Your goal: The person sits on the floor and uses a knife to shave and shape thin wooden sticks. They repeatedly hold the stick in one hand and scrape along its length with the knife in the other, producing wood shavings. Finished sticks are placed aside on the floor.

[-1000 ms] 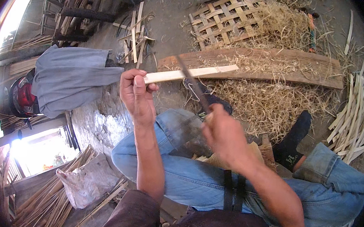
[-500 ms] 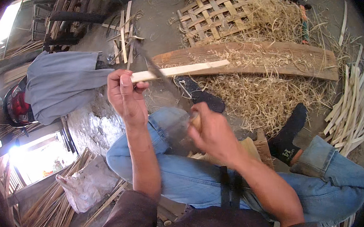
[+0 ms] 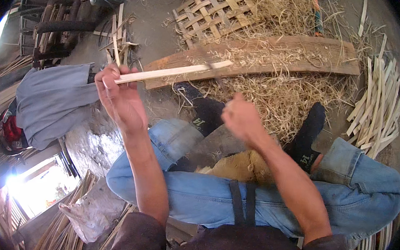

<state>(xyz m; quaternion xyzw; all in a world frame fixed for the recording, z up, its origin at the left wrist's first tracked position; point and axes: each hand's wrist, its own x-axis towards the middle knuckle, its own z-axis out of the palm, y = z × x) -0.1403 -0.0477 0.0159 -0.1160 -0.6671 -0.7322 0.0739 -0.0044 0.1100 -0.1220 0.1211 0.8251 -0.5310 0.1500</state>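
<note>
My left hand (image 3: 127,102) pinches one end of a pale bamboo strip (image 3: 173,72) between thumb and fingers. The strip slants away to the right, with its far end over a wooden plank (image 3: 325,57). My right hand (image 3: 245,119) is closed in a fist around the handle of a knife (image 3: 217,75); the fingers hide the handle. Motion smears the blade, which crosses the strip near its far end. Whether it touches the strip I cannot tell. Curly shavings (image 3: 264,99) lie on and around the plank, beyond my right hand.
A woven slat panel (image 3: 214,13) lies at the back. To the right is a pile of pale strips (image 3: 378,105). Grey cloth (image 3: 52,100) hangs at the left above a crumpled plastic bag (image 3: 95,211). My dark-socked feet (image 3: 309,134) and a yellowish pad (image 3: 244,166) are near.
The knife has travelled along the strip, from near my left hand to the strip's far end, as my right hand moved away from me. The whole view has shifted a little.
</note>
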